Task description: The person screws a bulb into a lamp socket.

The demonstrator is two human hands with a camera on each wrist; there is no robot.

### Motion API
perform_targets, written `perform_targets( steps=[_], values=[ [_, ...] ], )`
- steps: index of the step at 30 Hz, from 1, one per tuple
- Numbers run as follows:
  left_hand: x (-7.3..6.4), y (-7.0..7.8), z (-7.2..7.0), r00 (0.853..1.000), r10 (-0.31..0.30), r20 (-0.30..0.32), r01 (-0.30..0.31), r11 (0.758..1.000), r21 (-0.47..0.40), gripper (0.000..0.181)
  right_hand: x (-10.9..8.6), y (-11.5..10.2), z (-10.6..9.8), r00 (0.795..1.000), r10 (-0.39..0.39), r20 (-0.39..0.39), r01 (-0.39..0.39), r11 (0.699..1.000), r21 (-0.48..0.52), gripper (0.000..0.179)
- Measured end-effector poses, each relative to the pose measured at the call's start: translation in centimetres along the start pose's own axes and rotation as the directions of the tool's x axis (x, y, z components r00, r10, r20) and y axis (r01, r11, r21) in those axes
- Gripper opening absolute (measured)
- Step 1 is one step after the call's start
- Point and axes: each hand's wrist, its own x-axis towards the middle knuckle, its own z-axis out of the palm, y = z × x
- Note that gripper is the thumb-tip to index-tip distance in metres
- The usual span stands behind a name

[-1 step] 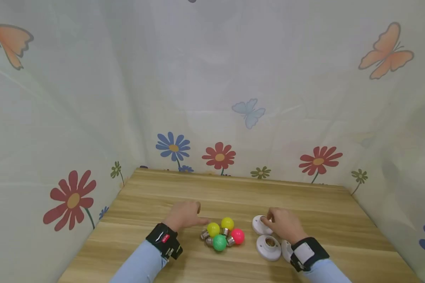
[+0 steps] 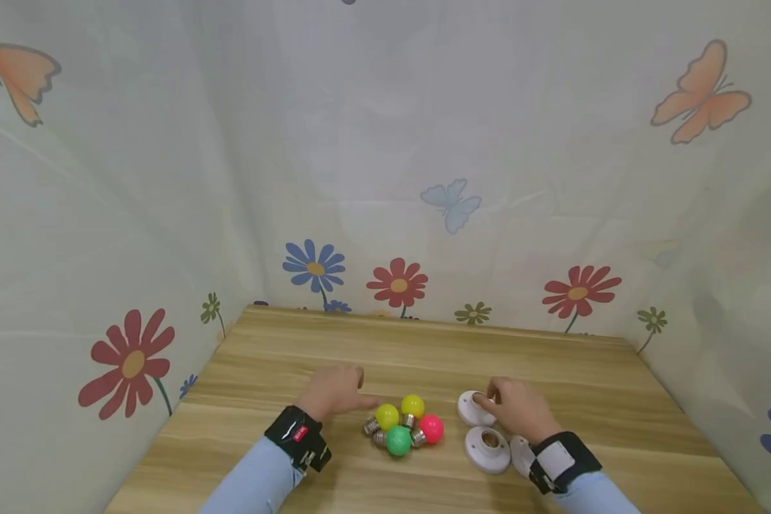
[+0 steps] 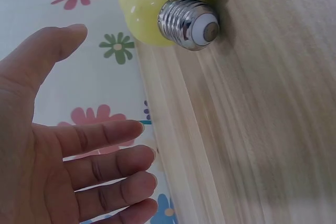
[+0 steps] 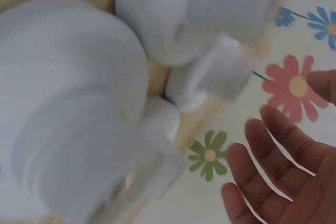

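Two yellow light bulbs (image 2: pixel 413 406), a green bulb (image 2: pixel 398 441) and a pink bulb (image 2: pixel 432 429) lie clustered on the wooden table. My left hand (image 2: pixel 333 394) hovers left of them, palm turned inward and holding nothing; its fingers look relaxed in the left wrist view. That view also shows metal screw bases (image 3: pixel 189 23) close by. To the right, white round lamp holders (image 2: pixel 487 450) sit in a group. Over them is my right hand (image 2: pixel 519 407), its loosely bent fingers (image 4: pixel 283 135) apart from the holders (image 4: pixel 63 66) in the right wrist view and gripping nothing.
The wooden tabletop (image 2: pixel 360 343) runs back to a pale curtain (image 2: pixel 360 143) printed with flowers and butterflies. The same curtain flanks the table on both sides. One lamp holder (image 2: pixel 521 455) lies partly behind the right wrist.
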Motion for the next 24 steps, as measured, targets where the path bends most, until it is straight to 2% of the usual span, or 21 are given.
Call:
perform_targets(
  steps=[2,4,6,8,12,15,19,24],
  values=[
    [-0.1,0.0,0.2,1.0,-0.006,0.003,0.006,1.0,0.0,0.061,-0.5,0.9,-0.9,0.998,0.017,0.066,-0.021,0.999,0.049,0.037],
    [-0.1,-0.2,0.3,1.0,-0.012,0.004,0.012,1.0,-0.003,0.062,-1.3,2.2,-1.8,0.99,0.036,0.134,-0.046,0.996,0.075,0.054],
    [-0.2,-0.3,0.4,1.0,-0.015,0.004,0.015,1.0,-0.011,0.06,-2.1,3.5,-2.4,0.978,0.054,0.2,-0.067,0.996,0.06,0.077],
    [-0.2,-0.3,0.4,1.0,-0.017,0.007,0.017,1.0,-0.02,0.059,-2.9,4.7,-2.5,0.966,0.075,0.249,-0.084,0.996,0.026,0.087],
    [-0.2,-0.3,0.4,1.0,-0.016,0.013,0.016,1.0,-0.008,0.057,-4.3,6.3,-1.2,0.955,0.093,0.282,-0.08,0.995,-0.058,0.092],
    [-0.2,-0.2,0.5,1.0,-0.015,0.014,0.015,1.0,0.003,0.055,-4.8,6.7,-0.1,0.954,0.088,0.286,-0.073,0.995,-0.064,0.092],
    [-0.2,-0.2,0.5,0.999,-0.024,0.024,0.024,1.0,0.004,0.055,-5.0,6.1,0.8,0.949,0.108,0.296,-0.098,0.994,-0.051,0.102],
    [-0.2,-0.3,0.5,0.999,-0.024,0.031,0.024,1.0,0.005,0.057,-5.2,5.3,0.8,0.938,0.15,0.313,-0.143,0.989,-0.047,0.111]
  ],
)
